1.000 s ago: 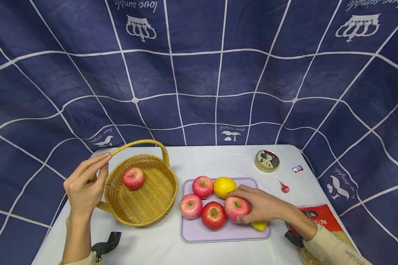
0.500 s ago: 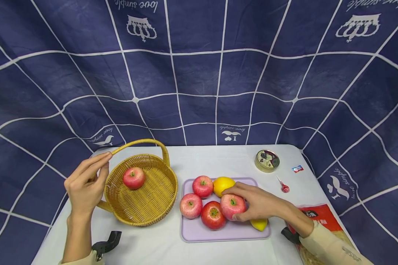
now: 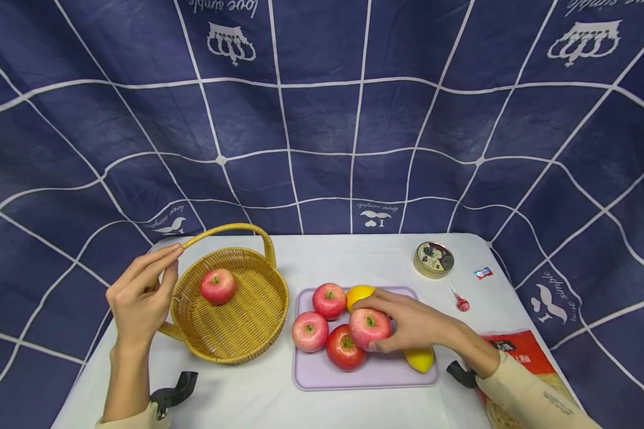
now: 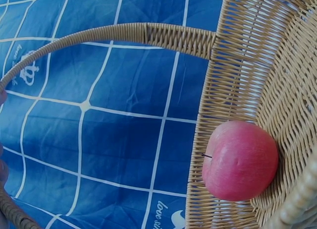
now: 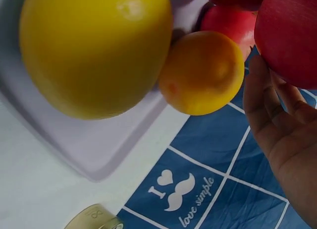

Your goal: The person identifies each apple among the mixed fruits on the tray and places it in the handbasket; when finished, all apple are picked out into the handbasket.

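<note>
Over the tray (image 3: 322,375), the right hand (image 3: 410,325) has its fingers curled round an apple (image 3: 370,328), thumb under it, fingertips on its far side. That apple sits just above the tray, touching the red apple (image 3: 345,351) beside the thumb. Beyond the fingertips lies an orange (image 3: 358,294); under the wrist, a lemon (image 3: 420,359). Two more apples, one (image 3: 329,300) at the back and one (image 3: 309,331) on the tray's left, lie past the fingertips. From the right wrist, the palm (image 5: 290,140) cups the apple (image 5: 292,38), orange (image 5: 203,73) and lemon (image 5: 94,50) close by.

Over at the basket (image 3: 231,351), the left hand (image 3: 139,301) has fingers pressed together and nearly straight, tips touching the handle (image 3: 231,229) where it meets the rim. An apple (image 3: 217,285) lies inside, just beside those fingers; the left wrist view shows it (image 4: 240,160) against the woven wall (image 4: 233,80).
</note>
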